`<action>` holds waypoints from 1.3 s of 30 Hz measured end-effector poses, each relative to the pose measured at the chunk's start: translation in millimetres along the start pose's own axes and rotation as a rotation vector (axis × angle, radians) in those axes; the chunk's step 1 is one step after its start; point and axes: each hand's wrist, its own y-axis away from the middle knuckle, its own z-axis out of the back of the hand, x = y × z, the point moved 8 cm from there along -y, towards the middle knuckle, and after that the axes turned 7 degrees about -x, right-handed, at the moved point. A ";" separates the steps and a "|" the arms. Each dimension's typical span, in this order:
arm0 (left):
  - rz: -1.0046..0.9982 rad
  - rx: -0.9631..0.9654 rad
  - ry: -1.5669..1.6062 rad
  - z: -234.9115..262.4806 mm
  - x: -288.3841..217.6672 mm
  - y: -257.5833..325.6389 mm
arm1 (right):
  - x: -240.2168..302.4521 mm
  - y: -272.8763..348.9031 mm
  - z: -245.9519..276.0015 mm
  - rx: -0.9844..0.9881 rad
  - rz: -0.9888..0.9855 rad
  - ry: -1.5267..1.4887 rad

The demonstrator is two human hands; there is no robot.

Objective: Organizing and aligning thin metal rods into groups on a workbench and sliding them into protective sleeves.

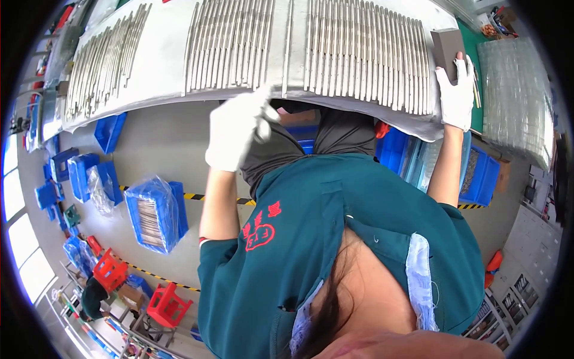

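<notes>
My left hand [236, 128], in a white glove, hovers at the table's near edge below the middle group of metal rods [230, 45]. Its index finger points out, the others are partly bent, and I see nothing held. A single rod [287, 51] lies apart between this group and a wider row of rods [368, 54] to the right. At the table's right end my right hand [457, 99], also white-gloved, grips the near end of a grey rectangular block [448, 51], thumb at its left side. Thin rods [476, 87] show just beyond that hand.
More rods [107, 60] lie slightly askew on the pale table cover [164, 45] at left. A clear-wrapped stack [515, 96] stands at far right. Blue bins [481, 176] sit by my right side, and a plastic-lined blue crate of rods [152, 215] is on the floor at left.
</notes>
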 end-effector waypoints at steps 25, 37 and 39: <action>0.237 -0.035 0.451 -59.3 62.7 0.6 | -10.1 2.6 -6.7 0.051 -0.077 -0.046; 0.458 0.192 0.758 -90.4 63.7 5.4 | -8.0 2.2 -6.2 0.057 -0.073 -0.016; 0.430 0.170 0.759 -87.9 62.4 4.5 | -7.8 2.3 -5.7 0.066 -0.111 -0.043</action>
